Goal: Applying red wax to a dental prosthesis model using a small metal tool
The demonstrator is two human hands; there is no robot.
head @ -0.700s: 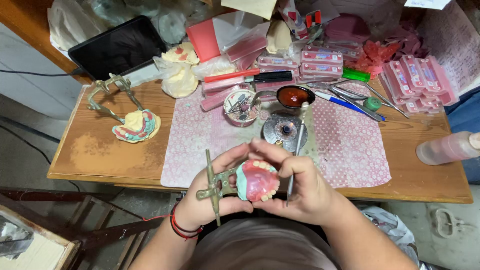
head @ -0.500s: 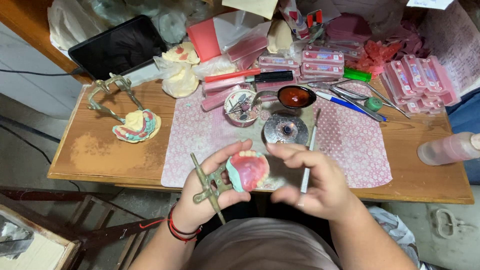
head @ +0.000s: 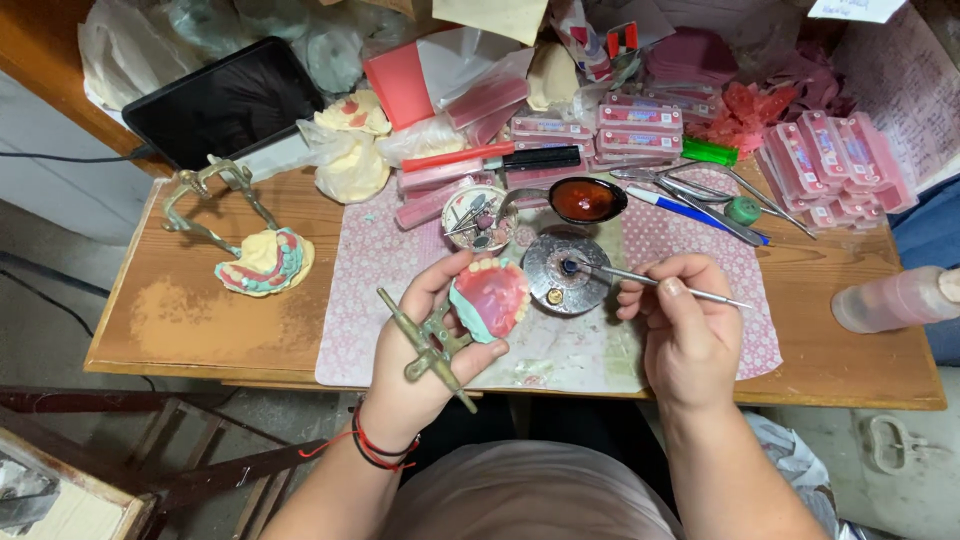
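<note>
Using the round metal burner (head: 563, 275) in the middle of the pink patterned mat (head: 380, 260) as the reference point, going left to right.

Way off to its left, on the bare wooden bench (head: 170, 320), there's a second brass articulator with a cream plaster cast and pink wax teeth (head: 262, 262), untouched. Closer in, just left of the burner, your left hand (head: 425, 340) is wrapped around the brass hinged articulator (head: 430, 345), fingers curled shut on the frame, thumb pressed under the pink wax denture base on its teal-edged cast (head: 490, 298). So the denture sits up off the mat, tilted toward you, nearly touching the burner's left edge.

Right of the burner, your right hand (head: 685, 325) is pinching a thin steel wax instrument (head: 650, 283) pen-style, thumb and fingers squeezed onto the shaft. Its long axis runs almost flat, handle end poking out right, working tip pointing left and resting over the burner's centre.

That's the key bit: the tip is at the burner, and the denture lies just left of and slightly below that tip, so the right hand is the one close enough to reach the wax.

Behind the burner sit a spoon holding red wax (head: 585, 200) and a small round dish of metal bits (head: 478, 215).
</note>
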